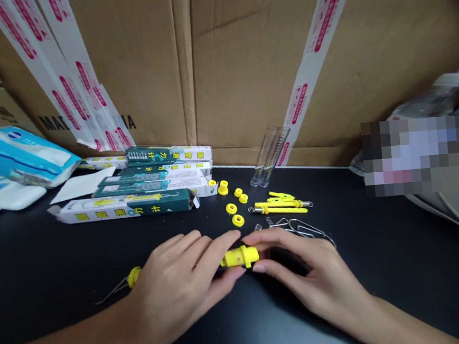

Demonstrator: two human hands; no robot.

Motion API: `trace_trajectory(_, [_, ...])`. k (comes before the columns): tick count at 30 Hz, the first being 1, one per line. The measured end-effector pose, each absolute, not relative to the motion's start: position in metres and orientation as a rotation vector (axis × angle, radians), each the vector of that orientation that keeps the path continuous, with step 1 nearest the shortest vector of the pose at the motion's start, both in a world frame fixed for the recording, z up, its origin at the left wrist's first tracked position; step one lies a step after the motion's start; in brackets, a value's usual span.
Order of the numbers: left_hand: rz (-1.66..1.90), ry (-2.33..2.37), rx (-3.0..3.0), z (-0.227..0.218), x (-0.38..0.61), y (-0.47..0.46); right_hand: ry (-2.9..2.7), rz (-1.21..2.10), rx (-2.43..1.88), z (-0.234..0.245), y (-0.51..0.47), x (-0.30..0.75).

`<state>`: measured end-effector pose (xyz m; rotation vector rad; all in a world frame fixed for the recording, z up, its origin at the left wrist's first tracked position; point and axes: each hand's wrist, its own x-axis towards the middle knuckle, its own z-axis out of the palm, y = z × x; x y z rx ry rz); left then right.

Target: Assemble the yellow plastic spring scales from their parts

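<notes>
My left hand [178, 284] and my right hand [309, 272] meet low on the black table [42, 266], both pinching a small yellow plastic tube piece with a flange [240, 257] between fingertips. A yellow cap with a thin wire hook [133, 276] pokes out from behind my left wrist. Just beyond the hands lie several yellow rings and caps [234, 208], yellow rods with metal hooks [282, 204], a small spring [270, 221] and wire hooks [305, 229].
Green and white product boxes [136, 198] are stacked at back left, beside blue and white packets [17, 157]. Two clear plastic tubes [270, 155] lean against taped cardboard cartons [221, 61] behind. A blurred area and bags sit at the right.
</notes>
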<state>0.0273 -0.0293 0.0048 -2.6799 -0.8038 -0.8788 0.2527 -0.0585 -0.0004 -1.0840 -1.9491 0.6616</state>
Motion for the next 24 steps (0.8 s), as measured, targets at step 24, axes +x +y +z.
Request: trace_trajectory(24, [-0.86, -0.783, -2.775, 0.0041, 0.0315, -0.03, -2.015, 0.689, -0.997, 0.0044, -0.0608, 0.2496])
